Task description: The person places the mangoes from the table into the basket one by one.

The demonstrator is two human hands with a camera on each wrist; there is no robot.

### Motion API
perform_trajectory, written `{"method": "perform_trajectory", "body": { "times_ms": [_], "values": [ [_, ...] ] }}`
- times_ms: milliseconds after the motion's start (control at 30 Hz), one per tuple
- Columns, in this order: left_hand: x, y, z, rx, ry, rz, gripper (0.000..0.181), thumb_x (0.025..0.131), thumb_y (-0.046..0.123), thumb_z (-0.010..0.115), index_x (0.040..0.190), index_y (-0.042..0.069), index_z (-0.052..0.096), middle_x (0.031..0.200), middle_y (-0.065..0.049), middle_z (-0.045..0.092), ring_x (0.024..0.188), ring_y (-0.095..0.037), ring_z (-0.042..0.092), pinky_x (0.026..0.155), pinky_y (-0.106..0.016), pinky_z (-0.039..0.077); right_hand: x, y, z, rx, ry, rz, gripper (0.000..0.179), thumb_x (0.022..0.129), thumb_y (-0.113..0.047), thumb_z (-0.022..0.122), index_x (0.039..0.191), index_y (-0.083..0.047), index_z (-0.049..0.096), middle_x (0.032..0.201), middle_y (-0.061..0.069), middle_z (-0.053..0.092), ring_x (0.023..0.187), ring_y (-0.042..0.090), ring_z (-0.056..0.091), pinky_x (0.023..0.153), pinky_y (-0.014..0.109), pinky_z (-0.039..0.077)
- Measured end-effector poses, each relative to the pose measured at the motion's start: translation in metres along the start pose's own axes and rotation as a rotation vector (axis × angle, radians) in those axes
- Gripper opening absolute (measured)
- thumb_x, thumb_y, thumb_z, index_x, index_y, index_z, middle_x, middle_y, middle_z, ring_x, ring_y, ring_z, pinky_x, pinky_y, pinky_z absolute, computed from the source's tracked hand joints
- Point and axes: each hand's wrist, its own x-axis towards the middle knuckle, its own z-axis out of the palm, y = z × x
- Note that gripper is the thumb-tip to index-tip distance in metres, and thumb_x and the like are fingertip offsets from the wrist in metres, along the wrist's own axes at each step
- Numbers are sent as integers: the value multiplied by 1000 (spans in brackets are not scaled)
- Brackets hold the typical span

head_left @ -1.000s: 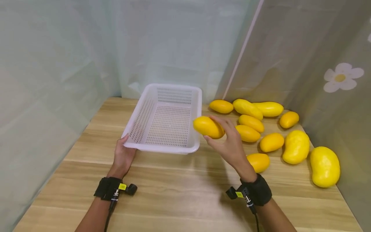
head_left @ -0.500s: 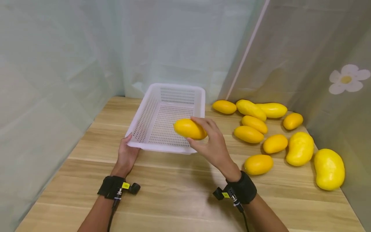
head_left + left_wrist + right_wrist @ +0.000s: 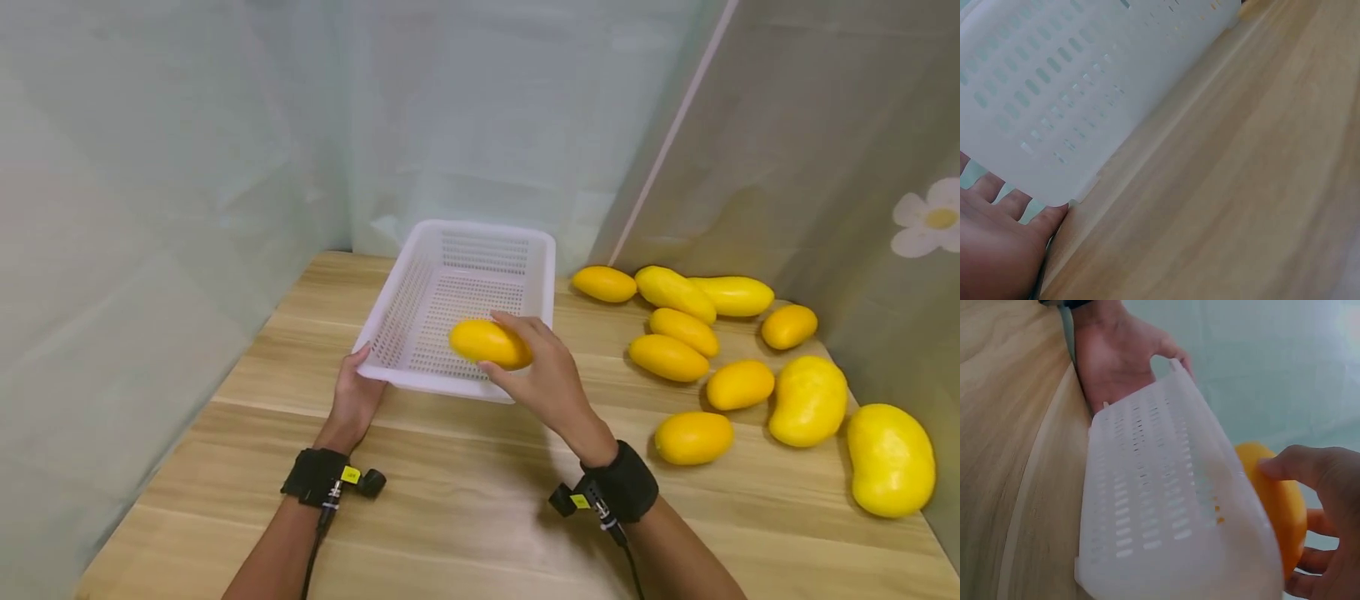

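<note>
In the head view my left hand (image 3: 356, 402) grips the near left corner of a white perforated plastic basket (image 3: 444, 383), thumb over the rim. The left wrist view shows its fingers under the corner, beside the basket wall (image 3: 1054, 94). My right hand (image 3: 547, 379) pinches an orange-yellow mango (image 3: 483, 342) between thumb and fingers, over the near right part of the basket. From the right wrist view, the mango (image 3: 1285, 509) is partly hidden behind the basket's side (image 3: 1141, 481). No other fruit shows inside the basket.
Several more mangoes lie on the wooden table (image 3: 465, 500) to the right, small orange ones (image 3: 693, 437) and larger yellow ones (image 3: 891, 460). Pale curtains (image 3: 465, 108) hang behind the table and along both sides.
My right hand has carried the mango left from beside the basket's right rim to over its inside, then slightly lower. The left hand keeps its hold; the head view has shifted left.
</note>
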Motion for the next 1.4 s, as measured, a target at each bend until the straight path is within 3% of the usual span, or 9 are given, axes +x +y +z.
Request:
{"method": "perform_trajectory", "body": {
  "times_ms": [233, 367, 567, 800, 1067, 1400],
  "values": [
    [1, -1, 1, 24, 12, -19, 65, 103, 48, 32, 163, 23, 21, 167, -5, 21, 149, -28, 22, 116, -43, 16, 8, 0, 10, -96, -123, 59, 57, 84, -31, 84, 135, -14, 65, 123, 4, 67, 102, 21, 61, 85, 38, 48],
    [1, -2, 1, 21, 9, -26, 65, 104, 47, 32, 163, 22, 20, 167, -5, 21, 150, -28, 21, 118, -44, 14, 18, 0, 12, -141, -202, 88, 57, 85, -35, 83, 134, -12, 66, 125, 5, 69, 106, 22, 63, 87, 39, 48],
    [1, -4, 4, -3, 15, -44, 66, 104, 46, 34, 163, 20, 19, 167, -6, 20, 151, -28, 19, 119, -46, 12, 33, -3, 12, -199, -381, 212, 55, 87, -40, 80, 134, -15, 66, 133, 3, 66, 119, 24, 60, 95, 43, 48],
    [0, -5, 5, 36, -3, -30, 66, 103, 47, 33, 163, 23, 20, 167, -4, 20, 151, -28, 19, 119, -51, 8, 43, -5, 14, -237, -544, 332, 52, 87, -41, 77, 131, -15, 65, 128, 6, 68, 106, 23, 61, 90, 42, 48],
    [0, -1, 5, 50, -11, -36, 67, 103, 48, 34, 163, 21, 19, 167, -5, 20, 151, -28, 18, 120, -52, 6, 50, 1, 21, -292, -654, 342, 48, 88, -37, 78, 127, -15, 60, 113, 5, 68, 91, 22, 58, 81, 37, 46],
    [-1, 1, 1, 64, -18, -30, 66, 103, 50, 34, 163, 23, 20, 167, -3, 20, 151, -25, 18, 119, -50, 6, 52, 2, 25, -238, -668, 345, 42, 86, -26, 82, 119, -14, 59, 110, 8, 66, 92, 24, 57, 85, 36, 47]
  ]
}}
